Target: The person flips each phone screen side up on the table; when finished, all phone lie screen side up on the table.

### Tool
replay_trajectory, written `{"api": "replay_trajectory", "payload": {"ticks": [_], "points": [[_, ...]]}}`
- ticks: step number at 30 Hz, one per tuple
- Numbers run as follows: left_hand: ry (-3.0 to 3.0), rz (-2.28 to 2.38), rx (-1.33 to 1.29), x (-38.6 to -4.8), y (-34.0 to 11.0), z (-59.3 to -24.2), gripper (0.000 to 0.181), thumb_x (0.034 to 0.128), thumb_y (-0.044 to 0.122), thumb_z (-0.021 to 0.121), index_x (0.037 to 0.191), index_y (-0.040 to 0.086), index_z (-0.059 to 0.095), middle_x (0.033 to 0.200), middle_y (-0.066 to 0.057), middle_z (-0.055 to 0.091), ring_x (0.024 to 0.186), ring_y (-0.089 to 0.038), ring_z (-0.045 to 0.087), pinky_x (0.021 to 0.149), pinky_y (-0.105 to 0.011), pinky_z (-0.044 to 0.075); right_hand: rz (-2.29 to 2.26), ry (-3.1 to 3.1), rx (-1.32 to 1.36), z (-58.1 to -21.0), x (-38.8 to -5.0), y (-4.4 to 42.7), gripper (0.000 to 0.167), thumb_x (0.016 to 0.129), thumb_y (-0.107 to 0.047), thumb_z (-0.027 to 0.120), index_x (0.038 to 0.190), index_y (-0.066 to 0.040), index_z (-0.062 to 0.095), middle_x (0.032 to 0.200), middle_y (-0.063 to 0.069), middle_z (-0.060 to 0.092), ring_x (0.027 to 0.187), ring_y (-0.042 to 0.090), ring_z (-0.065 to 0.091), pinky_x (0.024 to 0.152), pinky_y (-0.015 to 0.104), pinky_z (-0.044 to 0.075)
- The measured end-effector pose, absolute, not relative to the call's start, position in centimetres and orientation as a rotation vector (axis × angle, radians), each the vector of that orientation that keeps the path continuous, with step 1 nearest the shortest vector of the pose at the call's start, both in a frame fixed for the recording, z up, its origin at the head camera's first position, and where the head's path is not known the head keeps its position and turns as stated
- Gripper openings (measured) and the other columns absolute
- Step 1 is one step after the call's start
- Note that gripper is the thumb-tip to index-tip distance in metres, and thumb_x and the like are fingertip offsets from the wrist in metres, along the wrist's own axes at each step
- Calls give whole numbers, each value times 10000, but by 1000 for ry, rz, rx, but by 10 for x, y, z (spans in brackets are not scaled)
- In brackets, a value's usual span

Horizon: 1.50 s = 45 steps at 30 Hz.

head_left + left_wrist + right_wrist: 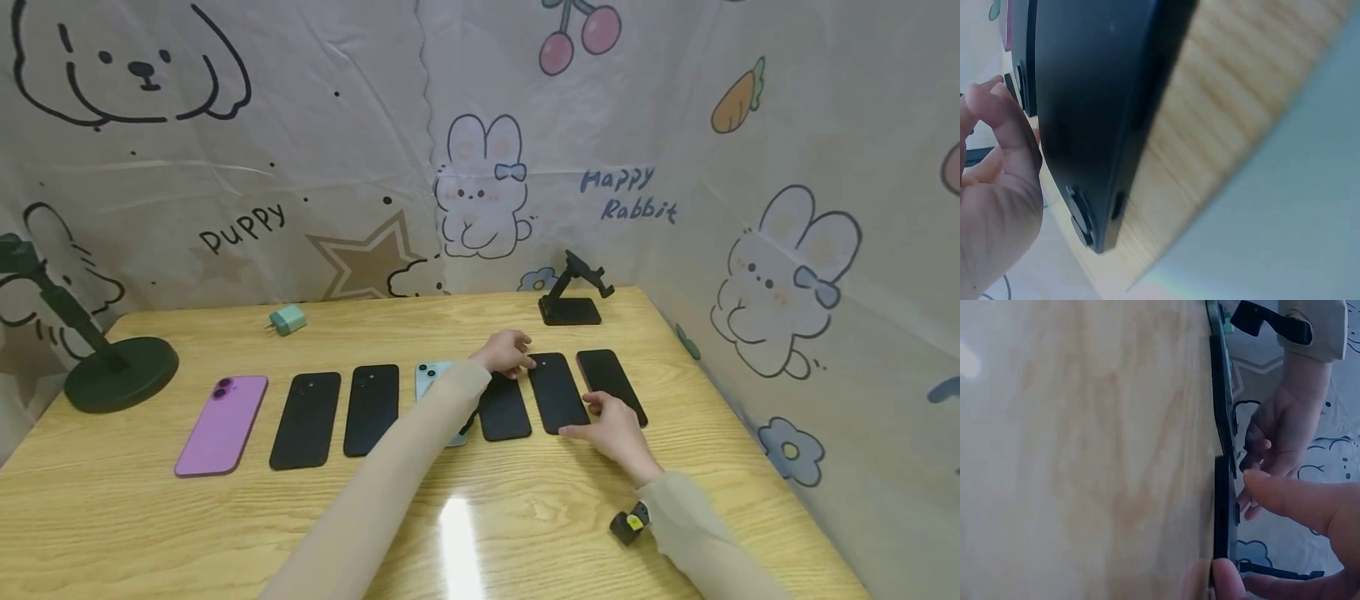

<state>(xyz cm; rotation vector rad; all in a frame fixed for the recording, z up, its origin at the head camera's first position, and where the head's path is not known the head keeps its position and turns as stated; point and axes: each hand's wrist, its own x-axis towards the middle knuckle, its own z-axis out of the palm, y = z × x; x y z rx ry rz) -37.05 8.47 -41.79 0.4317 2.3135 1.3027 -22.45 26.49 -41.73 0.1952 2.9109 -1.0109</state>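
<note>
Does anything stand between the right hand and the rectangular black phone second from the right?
Nothing visible does: the bare, beige-sleeved right hand is at the near right corner of that rectangular black phone.

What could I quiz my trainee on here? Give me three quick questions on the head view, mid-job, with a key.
1. How many phones lie in the row?
2. True or false: the left hand is nearer the phone stand than the right hand is.
3. Which phone ends the row at the picture's left?
A. a black one
B. the purple phone
C. the light blue one

Key: 1. seven; 2. true; 3. B
</note>
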Motion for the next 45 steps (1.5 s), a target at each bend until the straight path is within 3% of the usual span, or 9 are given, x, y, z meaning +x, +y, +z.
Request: {"api": "replay_trajectory", "payload": {"ticks": [11, 19, 26, 30, 34, 36, 40, 45], "points": [[2220, 1349, 432, -370, 79, -421, 523, 894, 16, 635, 1385, -14, 459, 1316, -189, 552, 559, -71, 530, 498, -165, 471, -996, 2855, 265, -422, -229, 260, 874, 728, -329, 833, 1371, 76, 402, 1288, 302, 492, 1181, 428, 478, 966, 545, 419], [2239, 1314, 457, -369, 81, -422, 529, 888, 33, 651, 1384, -8, 471, 1278, -184, 573, 540, -81, 518, 488, -177, 469, -856, 2872, 255, -422, -230, 257, 899, 720, -445, 816, 1330, 96, 437, 1218, 281, 451, 1063, 371, 523, 894, 516, 457], [2293, 1238, 467, -365, 82, -422, 494, 889, 55, 663, 1354, -19, 512, 1235, -173, 582, 543, -80, 512, 487, -169, 466, -792, 2878, 262, -424, -229, 254, 968, 687, -503, 824, 1347, 81, 424, 1230, 287, 413, 1101, 401, 522, 918, 548, 452], [2313, 1227, 468, -363, 82, -422, 470, 888, 55, 665, 1332, -20, 532, 1010, -84, 586, 542, -80, 511, 486, -172, 465, -746, 2889, 265, -426, -231, 252, 990, 674, -538, 818, 1346, 72, 423, 1211, 275, 413, 1053, 398, 547, 873, 539, 474], [2336, 1206, 473, -362, 82, -421, 400, 891, 59, 665, 1249, -71, 540, 805, -24, 490, 524, -79, 505, 479, -175, 461, -702, 2909, 262, -427, -233, 251, 1009, 651, -569, 819, 1330, 69, 433, 1184, 267, 419, 969, 377, 573, 797, 532, 493], [2351, 1180, 479, -363, 83, -422, 410, 897, 70, 661, 1262, -67, 535, 833, -44, 515, 527, -77, 503, 484, -176, 463, -689, 2918, 258, -427, -234, 250, 1019, 642, -578, 820, 1325, 73, 435, 1177, 267, 422, 941, 371, 578, 771, 532, 496], [2377, 1127, 487, -364, 83, -422, 521, 905, 98, 659, 1388, 10, 487, 1071, -125, 592, 554, -83, 504, 507, -186, 479, -659, 2929, 252, -425, -235, 248, 1028, 647, -579, 816, 1324, 90, 428, 1169, 271, 424, 917, 362, 578, 760, 533, 499], [2390, 1086, 495, -364, 83, -421, 524, 910, 116, 659, 1395, 24, 483, 1195, -171, 578, 584, -92, 528, 530, -202, 500, -616, 2950, 244, -424, -235, 246, 1002, 653, -587, 808, 1265, 117, 443, 1142, 276, 434, 856, 344, 572, 733, 529, 499]]}}
